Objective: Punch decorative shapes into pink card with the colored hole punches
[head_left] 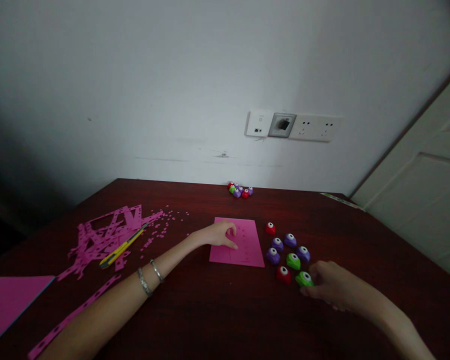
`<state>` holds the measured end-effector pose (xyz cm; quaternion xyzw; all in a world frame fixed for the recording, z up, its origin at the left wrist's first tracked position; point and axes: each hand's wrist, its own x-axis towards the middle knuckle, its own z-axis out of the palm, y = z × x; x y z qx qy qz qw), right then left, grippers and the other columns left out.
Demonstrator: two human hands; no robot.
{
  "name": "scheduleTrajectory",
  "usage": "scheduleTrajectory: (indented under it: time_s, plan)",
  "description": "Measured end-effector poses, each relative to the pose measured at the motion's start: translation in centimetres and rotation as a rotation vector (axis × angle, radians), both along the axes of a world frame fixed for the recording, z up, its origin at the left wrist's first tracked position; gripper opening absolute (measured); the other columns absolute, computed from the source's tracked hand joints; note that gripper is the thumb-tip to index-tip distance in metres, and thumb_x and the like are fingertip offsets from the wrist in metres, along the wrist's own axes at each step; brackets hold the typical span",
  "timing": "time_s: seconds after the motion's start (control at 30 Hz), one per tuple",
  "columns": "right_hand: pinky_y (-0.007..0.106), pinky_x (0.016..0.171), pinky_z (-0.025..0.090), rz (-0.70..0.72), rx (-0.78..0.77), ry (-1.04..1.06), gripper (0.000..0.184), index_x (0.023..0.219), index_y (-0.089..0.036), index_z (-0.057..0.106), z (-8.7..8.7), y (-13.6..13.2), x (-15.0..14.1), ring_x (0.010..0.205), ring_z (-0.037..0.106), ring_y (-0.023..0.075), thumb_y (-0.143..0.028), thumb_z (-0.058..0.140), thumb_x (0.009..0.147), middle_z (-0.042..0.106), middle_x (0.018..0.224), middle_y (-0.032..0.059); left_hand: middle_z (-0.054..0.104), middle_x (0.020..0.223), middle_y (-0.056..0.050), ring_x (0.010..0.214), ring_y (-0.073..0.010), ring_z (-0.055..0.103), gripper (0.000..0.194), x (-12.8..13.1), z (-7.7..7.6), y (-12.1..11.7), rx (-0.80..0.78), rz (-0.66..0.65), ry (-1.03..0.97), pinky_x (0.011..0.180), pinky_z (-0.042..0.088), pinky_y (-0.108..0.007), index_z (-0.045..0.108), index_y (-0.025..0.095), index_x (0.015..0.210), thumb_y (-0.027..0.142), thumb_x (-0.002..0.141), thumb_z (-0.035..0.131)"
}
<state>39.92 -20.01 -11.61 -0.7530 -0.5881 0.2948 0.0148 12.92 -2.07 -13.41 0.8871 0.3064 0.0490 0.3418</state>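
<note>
A pink sheet of paper (247,245) with small punched shapes lies flat on the dark red table. My left hand (221,233) rests at its left half, thumb and fingers apart, holding nothing. To the sheet's right sits a loose group of small craft punches with white-and-black round tops: red (284,274), purple (273,256) and green (293,261). At the near right of this group, my right hand (328,284) has its thumb and fingers closed around another green craft punch (305,279), which still appears to be at table level.
Pink paper scraps (105,235) and confetti (161,230) lie at the left. A yellow utility knife (123,247) rests on the scraps. A pink sheet stack (15,300) is at the near left. More punches (240,190) stand by the wall, below sockets (311,128).
</note>
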Motion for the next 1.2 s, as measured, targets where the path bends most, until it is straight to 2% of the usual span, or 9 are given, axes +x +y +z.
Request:
scheduleTrajectory:
  time_s: [0.13, 0.27, 0.33, 0.4, 0.5, 0.6, 0.7, 1.07, 1.2]
  plan:
    - [0.022, 0.038, 0.030, -0.040, -0.015, 0.012, 0.034, 0.062, -0.017, 0.051, 2.1, -0.3, -0.5, 0.039, 0.051, 0.0130, -0.048, 0.053, 0.076, 0.056, 0.048, 0.0020, 0.056, 0.091, -0.004, 0.078, -0.0158, 0.049, 0.039, 0.0, 0.1, -0.1, 0.016, -0.006, 0.006, 0.067, 0.038, -0.026, 0.057, 0.015, 0.089, 0.042, 0.064, 0.071]
    - [0.022, 0.047, 0.036, 0.151, 0.327, 0.037, 0.036, 0.065, -0.017, 0.058, 3.6, 0.0, -3.3, 0.052, 0.053, 0.0126, -0.043, 0.042, 0.086, 0.059, 0.058, 0.0027, 0.055, 0.091, -0.004, 0.078, -0.0157, 0.049, 0.040, -0.1, 0.1, -0.1, 0.020, 0.001, 0.009, 0.066, 0.038, -0.025, 0.056, 0.015, 0.090, 0.042, 0.064, 0.070]
    - [0.024, 0.053, 0.041, 0.232, 0.498, 0.058, 0.032, 0.071, -0.018, 0.059, 3.1, 0.2, -5.6, 0.056, 0.054, 0.0129, -0.034, 0.038, 0.089, 0.060, 0.063, 0.0018, 0.055, 0.090, -0.004, 0.077, -0.0153, 0.049, 0.038, -0.1, -0.1, 0.0, 0.022, 0.009, 0.010, 0.065, 0.037, -0.025, 0.056, 0.016, 0.090, 0.041, 0.065, 0.070]
    - [0.027, 0.068, 0.047, 0.315, 0.667, 0.046, 0.023, 0.083, -0.017, 0.061, 1.7, 0.2, -8.1, 0.072, 0.060, 0.0153, -0.023, 0.039, 0.088, 0.063, 0.082, 0.0049, 0.054, 0.089, -0.002, 0.077, -0.0147, 0.048, 0.035, -0.2, -0.3, 0.1, 0.038, 0.006, 0.000, 0.065, 0.037, -0.024, 0.055, 0.017, 0.089, 0.040, 0.066, 0.069]
    - [0.034, 0.080, 0.051, 0.431, 0.781, -0.051, 0.029, 0.107, -0.014, 0.058, -0.9, 0.0, -10.9, 0.094, 0.060, 0.0213, -0.013, 0.039, 0.086, 0.060, 0.108, 0.0125, 0.053, 0.087, 0.000, 0.078, -0.0139, 0.047, 0.033, -0.2, -0.6, 0.2, 0.058, -0.010, -0.018, 0.067, 0.037, -0.024, 0.054, 0.018, 0.087, 0.038, 0.066, 0.070]
    - [0.040, 0.087, 0.051, 0.514, 0.802, -0.135, 0.035, 0.116, -0.013, 0.055, -2.5, 0.0, -12.0, 0.106, 0.056, 0.0262, -0.010, 0.042, 0.083, 0.057, 0.117, 0.0152, 0.052, 0.087, 0.000, 0.080, -0.0138, 0.047, 0.034, -0.2, -0.8, 0.3, 0.056, -0.014, -0.030, 0.068, 0.037, -0.023, 0.054, 0.018, 0.087, 0.038, 0.066, 0.070]
    - [0.040, 0.089, 0.050, 0.539, 0.805, -0.166, 0.037, 0.117, -0.012, 0.055, -3.0, 0.2, -11.7, 0.108, 0.055, 0.0256, -0.006, 0.040, 0.083, 0.057, 0.117, 0.0143, 0.052, 0.088, 0.000, 0.079, -0.0139, 0.047, 0.034, -0.3, -1.0, 0.3, 0.045, -0.015, -0.039, 0.067, 0.037, -0.024, 0.054, 0.018, 0.088, 0.039, 0.066, 0.070]
    - [0.033, 0.085, 0.052, 0.506, 0.802, -0.055, 0.035, 0.111, -0.013, 0.058, -3.9, 1.0, -11.2, 0.096, 0.060, 0.0201, -0.005, 0.038, 0.083, 0.059, 0.109, 0.0110, 0.056, 0.090, -0.002, 0.082, -0.0155, 0.051, 0.037, -0.2, -0.7, 0.0, 0.062, 0.029, -0.016, 0.070, 0.040, -0.024, 0.058, 0.017, 0.090, 0.038, 0.063, 0.072]
    - [0.031, 0.079, 0.054, 0.484, 0.801, 0.008, 0.034, 0.110, -0.016, 0.057, -3.8, 1.1, -11.4, 0.087, 0.063, 0.0182, -0.006, 0.036, 0.085, 0.060, 0.102, 0.0092, 0.061, 0.086, -0.003, 0.079, -0.0154, 0.054, 0.028, -0.1, -0.6, 0.0, 0.034, 0.040, -0.035, 0.069, 0.041, -0.024, 0.062, 0.015, 0.086, 0.036, 0.067, 0.067]
